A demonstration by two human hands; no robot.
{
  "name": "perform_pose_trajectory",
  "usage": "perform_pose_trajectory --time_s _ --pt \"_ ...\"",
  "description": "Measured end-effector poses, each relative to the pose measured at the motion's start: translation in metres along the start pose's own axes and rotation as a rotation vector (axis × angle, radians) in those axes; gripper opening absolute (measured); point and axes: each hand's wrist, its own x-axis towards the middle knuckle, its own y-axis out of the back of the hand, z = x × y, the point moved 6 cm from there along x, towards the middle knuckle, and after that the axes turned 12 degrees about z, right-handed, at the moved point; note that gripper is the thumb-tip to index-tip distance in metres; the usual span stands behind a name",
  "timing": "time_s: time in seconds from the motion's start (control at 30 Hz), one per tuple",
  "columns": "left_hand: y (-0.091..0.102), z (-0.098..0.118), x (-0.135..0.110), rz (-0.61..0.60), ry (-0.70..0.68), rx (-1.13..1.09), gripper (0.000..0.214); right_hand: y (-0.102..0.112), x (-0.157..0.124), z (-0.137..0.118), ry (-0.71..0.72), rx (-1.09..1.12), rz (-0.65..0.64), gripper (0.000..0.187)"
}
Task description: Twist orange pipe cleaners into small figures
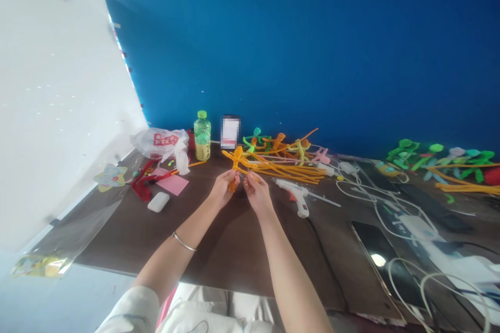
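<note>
An orange pipe-cleaner figure stands up between my hands, its short arms spread to the sides. My left hand is closed on its lower part, fingers and thumb pinched together. On the other side my right hand pinches a thin orange strand at the figure's lower right. Just behind the hands lies a bundle of loose orange pipe cleaners. To the right of my right hand a white glue gun rests on the dark table. The fingertips hide part of the figure's lower end.
A green-capped bottle, a plastic bag, red-handled scissors, pink paper and a white case are at left. Several finished figures lie behind. A phone and white cables occupy the right.
</note>
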Motion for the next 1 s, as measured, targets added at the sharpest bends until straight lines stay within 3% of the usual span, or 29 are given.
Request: perform_pose_trajectory --time_s 0.13,0.23,0.43,0.63,0.73,0.87,1.0 --pt "-0.005 -0.002 -0.006 -0.052 0.069 0.008 0.003 0.01 0.006 -0.004 0.136 -0.041 0.102 0.026" --pt "-0.01 -0.006 -0.013 -0.136 0.149 0.048 0.004 0.012 0.008 -0.007 0.169 -0.008 0.09 0.025" --pt "-0.017 -0.014 -0.024 -0.306 0.34 -0.026 0.004 -0.003 -0.001 -0.003 0.041 -0.001 -0.114 0.025" --pt "-0.018 -0.02 -0.036 -0.347 0.523 -0.126 0.006 -0.013 -0.01 0.009 -0.068 -0.09 -0.198 0.033" --pt "-0.018 -0.019 -0.039 -0.335 0.538 -0.173 0.01 -0.014 -0.011 0.011 -0.073 -0.064 -0.178 0.034" --pt "-0.019 -0.021 -0.035 -0.314 0.514 -0.089 0.011 -0.006 -0.007 0.011 -0.076 -0.021 -0.058 0.034" --pt "-0.024 -0.023 -0.031 -0.342 0.385 0.029 0.011 0.0 -0.003 0.007 -0.024 -0.016 0.001 0.036"
